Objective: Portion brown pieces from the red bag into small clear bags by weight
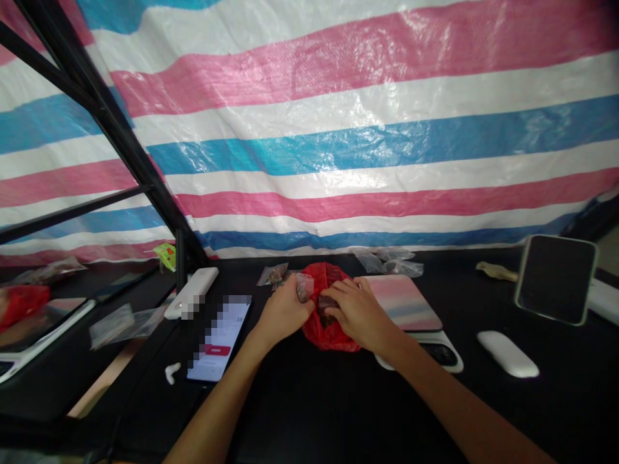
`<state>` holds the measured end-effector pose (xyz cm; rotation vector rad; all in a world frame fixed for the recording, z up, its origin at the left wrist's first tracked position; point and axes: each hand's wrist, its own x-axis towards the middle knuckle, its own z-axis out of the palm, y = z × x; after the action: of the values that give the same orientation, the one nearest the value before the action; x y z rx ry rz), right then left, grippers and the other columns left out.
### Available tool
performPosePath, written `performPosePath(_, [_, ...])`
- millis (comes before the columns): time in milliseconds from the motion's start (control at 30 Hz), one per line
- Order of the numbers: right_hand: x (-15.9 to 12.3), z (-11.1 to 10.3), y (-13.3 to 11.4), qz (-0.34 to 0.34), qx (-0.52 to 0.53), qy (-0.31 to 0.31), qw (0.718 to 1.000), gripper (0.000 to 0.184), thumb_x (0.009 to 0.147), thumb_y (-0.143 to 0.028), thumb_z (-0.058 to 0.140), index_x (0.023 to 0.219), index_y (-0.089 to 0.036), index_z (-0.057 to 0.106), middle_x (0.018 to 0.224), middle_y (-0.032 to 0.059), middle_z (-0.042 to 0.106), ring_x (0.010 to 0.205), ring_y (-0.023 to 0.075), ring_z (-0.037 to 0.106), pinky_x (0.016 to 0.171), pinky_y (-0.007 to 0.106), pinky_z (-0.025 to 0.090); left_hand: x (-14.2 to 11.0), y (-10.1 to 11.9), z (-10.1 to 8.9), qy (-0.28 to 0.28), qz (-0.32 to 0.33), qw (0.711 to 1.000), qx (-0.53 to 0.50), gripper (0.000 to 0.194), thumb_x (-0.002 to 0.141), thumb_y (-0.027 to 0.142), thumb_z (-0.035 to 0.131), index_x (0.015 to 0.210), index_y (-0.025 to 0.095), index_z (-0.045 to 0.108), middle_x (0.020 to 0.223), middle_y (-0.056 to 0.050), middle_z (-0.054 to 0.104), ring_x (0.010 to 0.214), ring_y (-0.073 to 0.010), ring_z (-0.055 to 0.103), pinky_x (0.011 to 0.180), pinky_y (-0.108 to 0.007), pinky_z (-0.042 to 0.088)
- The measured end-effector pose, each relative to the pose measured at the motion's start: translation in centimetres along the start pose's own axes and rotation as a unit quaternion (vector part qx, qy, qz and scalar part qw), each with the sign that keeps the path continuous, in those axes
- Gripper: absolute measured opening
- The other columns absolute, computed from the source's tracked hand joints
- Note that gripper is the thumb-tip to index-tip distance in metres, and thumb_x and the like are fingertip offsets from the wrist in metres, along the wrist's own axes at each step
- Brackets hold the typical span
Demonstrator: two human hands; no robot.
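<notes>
On the tabletop (290, 419), a red bag (333, 339) of dark bits (327, 318); left hand (284, 314) gripping a clear bag (304, 285); right hand (360, 310) over red bag's mouth, hold unclear; phone (220, 338) reading "38".

The left grip (285, 310) and right grip (360, 314) were bare; behind them, slim forearms (235, 386), also bare, widened from the wrists (393, 345).

Striped tarpaulin (338, 154), black frame (124, 143) and scale (399, 303) suggest a makeshift workspace.
</notes>
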<state>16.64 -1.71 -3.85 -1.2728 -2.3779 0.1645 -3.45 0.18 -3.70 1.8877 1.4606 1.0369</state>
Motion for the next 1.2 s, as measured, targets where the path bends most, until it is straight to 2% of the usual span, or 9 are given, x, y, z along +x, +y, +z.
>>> performPosePath(100, [0.0,0.2,0.0,0.009,-0.014,0.012,1.0,0.021,0.093,-0.025,0.068,0.114,-0.023,0.069,0.111,0.0085,0.071,0.109,0.0283,0.06,0.093,0.044,0.031,0.5,0.8,0.1,-0.03,-0.026,0.99,-0.134,0.022,0.069,0.012,0.062,0.09,0.019,0.061,0.078,0.002,0.067,0.068,-0.0141,0.061,0.065,-0.025,0.049])
performPosePath(233, [-0.1,0.2,-0.1,0.015,-0.005,0.019,1.0,0.024,0.089,-0.02,0.07,0.113,-0.023,0.068,0.11,0.0075,0.071,0.108,0.0276,0.061,0.093,0.043,0.031,0.6,2.1,0.2,-0.058,-0.085,0.954,-0.283,0.014,0.067,0.011,0.056,0.079,0.017,0.059,0.067,0.005,0.058,0.055,-0.0082,0.048,0.054,-0.019,0.039])
performPosePath(367, [0.0,0.1,-0.2,0.034,0.01,0.023,0.999,0.02,0.091,-0.023,0.07,0.111,-0.023,0.069,0.108,0.007,0.074,0.106,0.0265,0.063,0.093,0.042,0.03,0.5,2.5,0.3,-0.053,-0.146,0.917,-0.367,0.006,0.064,0.016,0.058,0.07,0.017,0.056,0.062,0.005,0.055,0.051,-0.0073,0.044,0.05,-0.019,0.034])
performPosePath(433, [0.1,0.0,-0.3,0.05,0.022,0.028,0.998,0.014,0.092,-0.026,0.07,0.106,-0.023,0.07,0.106,0.0057,0.076,0.104,0.0255,0.065,0.093,0.042,0.03,0.6,2.3,0.3,-0.035,-0.154,0.915,-0.372,0.008,0.065,0.018,0.06,0.073,0.017,0.058,0.063,0.005,0.056,0.051,-0.0079,0.046,0.05,-0.019,0.036])
performPosePath(600, [0.4,-0.6,-0.1,0.08,0.067,0.052,0.993,0.014,0.091,-0.018,0.068,0.104,-0.024,0.068,0.104,0.001,0.078,0.099,0.0221,0.067,0.09,0.04,0.03,1.3,1.1,0.0,0.043,-0.077,0.956,-0.281,0.017,0.072,0.022,0.067,0.082,0.019,0.054,0.073,0.005,0.06,0.065,-0.0113,0.055,0.064,-0.022,0.044])
performPosePath(700, [0.6,-1.2,0.3,0.073,0.08,0.077,0.991,0.024,0.088,-0.013,0.066,0.11,-0.023,0.063,0.101,0.0012,0.076,0.098,0.0226,0.068,0.092,0.041,0.033,1.4,0.6,-0.2,0.094,-0.006,0.984,-0.149,0.018,0.079,0.026,0.068,0.078,0.021,0.05,0.073,0.004,0.055,0.066,-0.0122,0.051,0.065,-0.024,0.041])
performPosePath(800, [0.6,-1.6,0.5,0.055,0.116,0.116,0.985,0.025,0.092,-0.016,0.063,0.115,-0.023,0.059,0.105,0.003,0.074,0.099,0.0239,0.068,0.094,0.042,0.039,1.1,0.7,-0.2,0.127,0.073,0.989,-0.012,0.01,0.086,0.026,0.064,0.085,0.02,0.056,0.082,0.001,0.06,0.075,-0.0153,0.056,0.072,-0.027,0.043])
performPosePath(1000, [0.4,-2.1,-0.4,-0.034,0.197,0.203,0.959,0.026,0.1,-0.024,0.055,0.126,-0.027,0.057,0.124,0.0071,0.064,0.117,0.0241,0.063,0.1,0.038,0.05,0.0,1.8,0.2,0.009,0.107,0.992,0.066,0.02,0.09,0.032,0.065,0.109,0.025,0.063,0.096,-0.001,0.072,0.084,-0.0198,0.066,0.076,-0.03,0.047])
performPosePath(1200, [0.5,-2.6,-0.6,-0.059,0.199,0.23,0.951,0.032,0.098,-0.017,0.054,0.128,-0.029,0.058,0.127,0.0079,0.062,0.123,0.0253,0.061,0.106,0.042,0.051,-0.1,1.6,0.5,-0.011,0.11,0.99,0.086,0.019,0.092,0.036,0.064,0.108,0.025,0.063,0.097,-0.001,0.073,0.085,-0.0212,0.068,0.076,-0.031,0.048])
